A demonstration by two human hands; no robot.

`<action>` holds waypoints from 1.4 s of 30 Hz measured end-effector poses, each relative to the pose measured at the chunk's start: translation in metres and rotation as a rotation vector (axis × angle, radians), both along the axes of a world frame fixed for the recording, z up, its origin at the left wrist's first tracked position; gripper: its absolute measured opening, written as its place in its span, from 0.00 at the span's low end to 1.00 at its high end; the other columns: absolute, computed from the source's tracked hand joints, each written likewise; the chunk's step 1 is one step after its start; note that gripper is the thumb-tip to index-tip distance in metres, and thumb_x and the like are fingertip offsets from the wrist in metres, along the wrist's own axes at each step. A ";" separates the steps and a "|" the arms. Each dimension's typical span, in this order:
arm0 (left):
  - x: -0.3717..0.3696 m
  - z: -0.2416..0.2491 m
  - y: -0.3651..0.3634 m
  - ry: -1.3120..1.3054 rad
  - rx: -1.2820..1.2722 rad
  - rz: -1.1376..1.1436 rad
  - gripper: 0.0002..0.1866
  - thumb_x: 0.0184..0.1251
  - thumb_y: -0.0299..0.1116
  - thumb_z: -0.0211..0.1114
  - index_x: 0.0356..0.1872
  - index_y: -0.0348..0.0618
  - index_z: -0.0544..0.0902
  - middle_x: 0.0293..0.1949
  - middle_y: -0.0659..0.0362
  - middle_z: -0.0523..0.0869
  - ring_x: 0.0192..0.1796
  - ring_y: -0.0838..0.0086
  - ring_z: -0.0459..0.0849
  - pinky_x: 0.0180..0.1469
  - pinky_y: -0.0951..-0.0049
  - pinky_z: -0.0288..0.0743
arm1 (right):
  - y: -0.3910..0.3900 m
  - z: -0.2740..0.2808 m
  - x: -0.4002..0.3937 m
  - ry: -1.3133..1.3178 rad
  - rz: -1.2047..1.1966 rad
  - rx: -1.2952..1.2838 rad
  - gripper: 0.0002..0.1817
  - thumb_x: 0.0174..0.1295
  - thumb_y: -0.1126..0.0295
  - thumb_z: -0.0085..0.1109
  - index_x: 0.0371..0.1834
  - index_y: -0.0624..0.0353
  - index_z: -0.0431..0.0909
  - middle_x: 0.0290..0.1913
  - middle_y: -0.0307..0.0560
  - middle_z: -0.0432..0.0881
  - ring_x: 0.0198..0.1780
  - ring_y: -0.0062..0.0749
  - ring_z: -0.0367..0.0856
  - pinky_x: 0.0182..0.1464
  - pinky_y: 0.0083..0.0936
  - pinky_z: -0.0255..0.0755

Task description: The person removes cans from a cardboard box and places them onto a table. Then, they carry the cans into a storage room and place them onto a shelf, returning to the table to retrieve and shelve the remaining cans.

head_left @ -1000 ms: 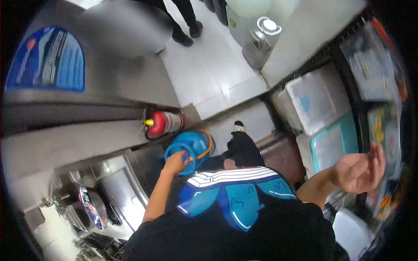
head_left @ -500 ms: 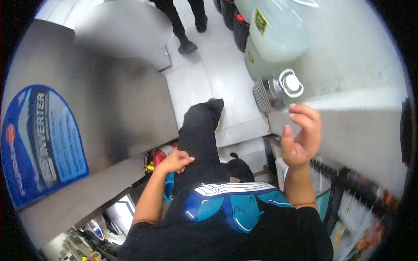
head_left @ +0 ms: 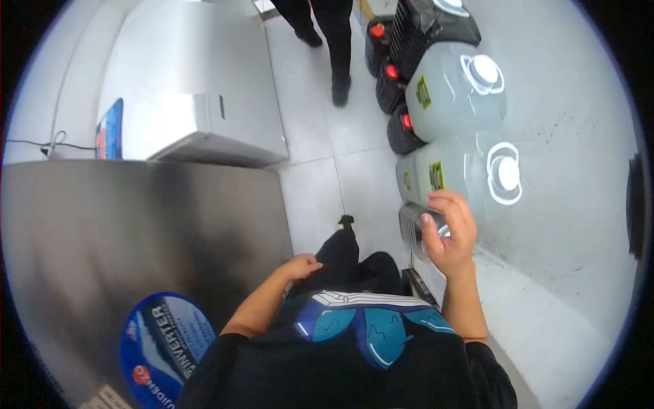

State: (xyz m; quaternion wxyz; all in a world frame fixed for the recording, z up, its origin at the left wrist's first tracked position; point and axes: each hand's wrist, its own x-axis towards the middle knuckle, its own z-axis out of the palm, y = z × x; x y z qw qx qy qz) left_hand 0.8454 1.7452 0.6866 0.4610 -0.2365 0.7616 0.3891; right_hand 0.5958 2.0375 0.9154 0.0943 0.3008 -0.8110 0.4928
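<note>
My left hand (head_left: 301, 266) hangs low beside my black trouser leg (head_left: 344, 255), fingers loosely curled, holding nothing. My right hand (head_left: 446, 232) is raised at chest height with fingers apart and slightly bent, also empty. It hovers just in front of a translucent jerrycan with a white cap (head_left: 470, 177) and a ribbed metal can (head_left: 412, 228) standing by the right wall. I wear a black shirt with a blue and white print (head_left: 361, 327).
A stainless steel appliance (head_left: 136, 232) with a blue sticker (head_left: 160, 347) fills the left. Behind it stands a white chest freezer (head_left: 197, 88). More jerrycans (head_left: 463, 88) and dark containers (head_left: 398, 75) line the right wall. Another person's legs (head_left: 334, 34) stand ahead on the white tiled floor (head_left: 320, 177).
I have stepped forward past the blue gas cylinder and fire extinguisher, which are out of view. My left hand left the cylinder; my right hand swung toward the jerrycans.
</note>
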 end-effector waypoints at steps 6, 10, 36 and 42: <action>-0.045 0.114 -0.053 0.000 -0.251 -0.222 0.18 0.61 0.48 0.60 0.29 0.41 0.82 0.28 0.54 0.86 0.32 0.64 0.85 0.38 0.66 0.77 | -0.016 0.077 -0.079 0.046 -0.037 0.005 0.09 0.47 0.81 0.60 0.34 0.64 0.76 0.38 0.53 0.79 0.39 0.45 0.79 0.41 0.30 0.73; -0.088 0.086 -0.105 0.101 -0.391 0.002 0.14 0.62 0.43 0.60 0.33 0.43 0.83 0.32 0.54 0.87 0.37 0.64 0.85 0.42 0.68 0.78 | -0.010 0.092 -0.146 0.109 -0.106 0.016 0.08 0.48 0.81 0.60 0.33 0.64 0.76 0.36 0.51 0.80 0.37 0.44 0.79 0.41 0.30 0.73; -0.433 -0.021 -0.326 0.103 -0.338 0.081 0.20 0.64 0.48 0.51 0.41 0.45 0.83 0.44 0.50 0.84 0.50 0.57 0.81 0.53 0.61 0.75 | -0.266 0.122 -0.631 0.093 0.085 0.073 0.05 0.49 0.80 0.59 0.30 0.63 0.76 0.31 0.51 0.79 0.35 0.47 0.78 0.38 0.32 0.71; -0.665 0.104 -0.452 0.220 -0.494 -0.181 0.19 0.67 0.41 0.46 0.40 0.39 0.81 0.46 0.47 0.82 0.50 0.51 0.79 0.52 0.55 0.74 | -0.348 0.177 -0.686 0.018 0.046 0.067 0.05 0.51 0.81 0.58 0.31 0.65 0.76 0.32 0.52 0.78 0.35 0.46 0.78 0.40 0.30 0.72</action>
